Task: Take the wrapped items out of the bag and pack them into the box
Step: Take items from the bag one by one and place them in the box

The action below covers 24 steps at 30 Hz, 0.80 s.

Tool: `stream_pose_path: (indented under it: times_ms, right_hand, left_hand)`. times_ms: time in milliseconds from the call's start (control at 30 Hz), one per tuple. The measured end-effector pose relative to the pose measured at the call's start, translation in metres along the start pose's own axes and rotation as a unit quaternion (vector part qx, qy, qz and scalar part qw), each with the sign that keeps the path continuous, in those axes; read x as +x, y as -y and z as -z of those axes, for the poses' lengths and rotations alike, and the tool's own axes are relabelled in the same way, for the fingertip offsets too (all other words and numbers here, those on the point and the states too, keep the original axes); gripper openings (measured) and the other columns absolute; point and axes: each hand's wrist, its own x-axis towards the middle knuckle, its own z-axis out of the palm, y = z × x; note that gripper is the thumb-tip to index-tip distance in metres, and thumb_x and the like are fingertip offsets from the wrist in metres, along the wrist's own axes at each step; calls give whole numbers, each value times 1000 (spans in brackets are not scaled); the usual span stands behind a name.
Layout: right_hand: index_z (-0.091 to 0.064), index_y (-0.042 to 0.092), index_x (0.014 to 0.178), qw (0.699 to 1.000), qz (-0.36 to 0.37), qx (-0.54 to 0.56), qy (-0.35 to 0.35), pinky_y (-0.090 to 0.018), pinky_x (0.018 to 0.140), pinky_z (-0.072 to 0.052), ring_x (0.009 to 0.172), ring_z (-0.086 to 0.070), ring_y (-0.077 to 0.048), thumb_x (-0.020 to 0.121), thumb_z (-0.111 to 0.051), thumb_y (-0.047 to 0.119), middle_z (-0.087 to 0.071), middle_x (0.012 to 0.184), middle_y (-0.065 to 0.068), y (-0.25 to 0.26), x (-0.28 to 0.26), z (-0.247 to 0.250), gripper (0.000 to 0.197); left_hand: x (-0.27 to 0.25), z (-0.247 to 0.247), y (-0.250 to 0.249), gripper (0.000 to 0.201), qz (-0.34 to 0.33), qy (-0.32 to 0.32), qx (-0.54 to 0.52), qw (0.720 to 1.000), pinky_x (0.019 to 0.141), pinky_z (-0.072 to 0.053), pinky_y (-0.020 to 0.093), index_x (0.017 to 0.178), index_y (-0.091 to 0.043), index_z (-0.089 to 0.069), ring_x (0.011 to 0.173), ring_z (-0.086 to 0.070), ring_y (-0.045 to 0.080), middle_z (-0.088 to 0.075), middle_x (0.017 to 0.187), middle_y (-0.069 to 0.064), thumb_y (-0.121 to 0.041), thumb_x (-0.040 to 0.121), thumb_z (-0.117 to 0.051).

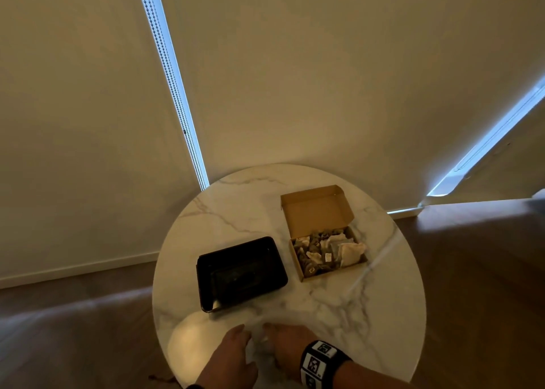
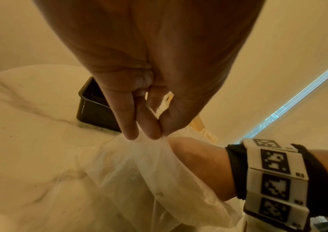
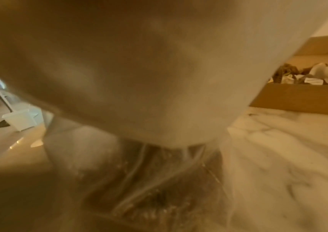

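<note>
Both hands are low at the near edge of the round white marble desk [image 1: 236, 211], close side by side. The left hand [image 2: 139, 70] reaches forward with its palm down. Its fingers [image 2: 128, 119] are pressed together, and they pinch the top of the thin clear plastic bag [image 2: 139, 172] against the thumb. The right hand [image 1: 287, 346] comes in from the right, and it wears a black wrist band with white square tags [image 2: 274, 180]. Its wrist goes into the bag's open mouth, so the thin plastic covers the hand. The right wrist view is a blur of plastic, so I cannot tell if those fingers are spread or curled, or if they hold anything.

The bag lies crumpled on the desk right under the two hands.

The brown cardboard box [image 1: 324, 235] sits farther back on the right side of the desk. Its lid [image 1: 315, 211] is open and leans back. Small items wrapped in white paper [image 1: 339, 248] lie in the box on curly brown packing bits [image 1: 309, 259].

A black plastic tray with round corners [image 1: 241, 270] sits just left of the box, near the middle of the desk
</note>
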Motion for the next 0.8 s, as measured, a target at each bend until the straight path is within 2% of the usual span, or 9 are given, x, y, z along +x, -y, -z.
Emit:
stream_pose_path:
  times_ms: [67,200,267,367,433,500,600,700,800]
  right_hand:
    - [-40,12,149,1000,0,2,-2,-46,110,-43,130,-53,-38,99,-59,21,-51,146,-16,1,-1,1,55]
    - [-62,5,125,1000,16,7,-3,-47,104,-49,118,-58,-42,98,-59,21,-59,130,-21,5,-5,3,32]
    - [-62,7,119,1000,20,16,-16,-44,99,-49,115,-59,-41,94,-62,22,-60,127,-20,5,-8,3,29]
    - [-57,13,115,998,20,43,-35,-43,94,-49,113,-59,-39,92,-65,30,-60,124,-16,2,-8,0,31]
    - [-53,18,110,997,16,64,-36,-39,90,-47,111,-59,-37,92,-64,36,-60,119,-12,2,-10,-1,28]
    - [-48,23,100,996,11,84,-28,-35,82,-42,107,-59,-35,92,-64,35,-59,110,-10,-1,-12,-2,21]
    - [-46,22,102,994,14,100,-30,-35,81,-42,105,-60,-37,93,-58,29,-62,112,-13,-1,-18,0,17]
    - [-45,26,110,989,25,135,-53,-39,89,-50,105,-62,-35,94,-55,39,-65,113,-10,2,-26,6,23]
    - [-48,31,115,982,51,163,-84,-39,92,-52,106,-63,-29,95,-56,44,-67,114,-4,3,-35,18,25]
  left_hand:
    - [0,0,2,83,-1,-2,3,1000,118,-18,13,153,-33,-43,153,-26,10,-33,162,-5,-44,70,-52]
    - [-3,0,7,87,12,-25,1,1000,109,-14,4,156,-27,-37,152,-28,9,-30,162,-5,-43,72,-52]
    - [-5,0,8,85,9,-45,1,999,106,-11,3,158,-24,-33,153,-27,10,-29,163,-3,-40,77,-55]
    - [-6,0,10,76,1,-67,14,998,113,-14,7,159,-25,-30,154,-24,11,-28,163,-2,-28,90,-61]
    - [-5,0,13,75,-8,-72,17,997,115,-14,9,158,-23,-32,154,-24,11,-29,164,-1,-27,90,-61]
    - [-4,-1,16,74,-8,-72,16,997,114,-13,8,158,-21,-31,154,-24,11,-28,164,-1,-28,91,-61]
    - [-5,-1,16,76,-1,-71,23,997,107,-10,4,158,-19,-30,155,-23,12,-27,164,1,-33,90,-62]
    - [-8,0,18,85,-11,-76,33,997,101,-7,1,158,-23,-24,155,-21,9,-24,165,-2,-46,84,-57]
    - [-11,5,15,66,-19,-100,33,994,101,-14,0,153,-27,-34,150,-29,8,-31,160,-4,-37,96,-64]
